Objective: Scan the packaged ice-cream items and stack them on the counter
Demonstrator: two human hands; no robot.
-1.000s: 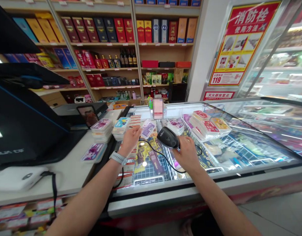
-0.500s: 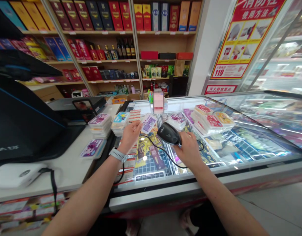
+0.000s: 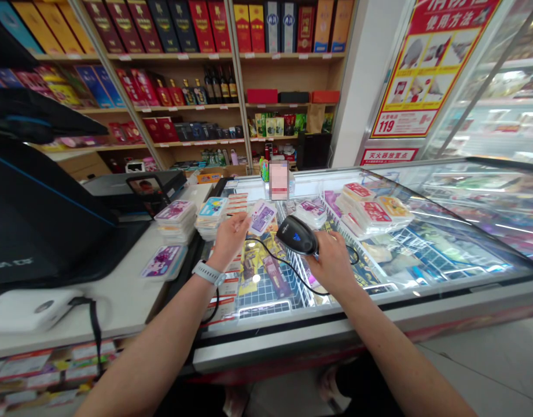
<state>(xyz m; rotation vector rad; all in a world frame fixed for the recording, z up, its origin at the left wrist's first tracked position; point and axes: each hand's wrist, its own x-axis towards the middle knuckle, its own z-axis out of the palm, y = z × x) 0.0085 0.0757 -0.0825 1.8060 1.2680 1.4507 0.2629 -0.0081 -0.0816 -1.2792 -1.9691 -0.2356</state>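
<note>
My left hand (image 3: 230,236), with a pale watch on the wrist, pinches a flat white and purple packet (image 3: 263,218) by its left edge above the freezer glass. My right hand (image 3: 333,259) is wrapped round the handle of a black barcode scanner (image 3: 297,234), whose head points left at the packet, a small gap apart. A blue light glows on top of the scanner. Its black cable (image 3: 287,262) loops over the glass beneath both hands. Just behind the scanner lies a small pile of purple-labelled packets (image 3: 311,213).
A chest freezer (image 3: 292,321) with a glass top spans the front. Stacked packets (image 3: 177,219) and a loose purple packet (image 3: 162,262) rest on the left counter. Red and yellow packets (image 3: 372,209) are piled to the right. A black screen stand (image 3: 44,231) rises at far left.
The light on top of the scanner has turned blue. Both hands, the packet and the scanner stay almost where they were.
</note>
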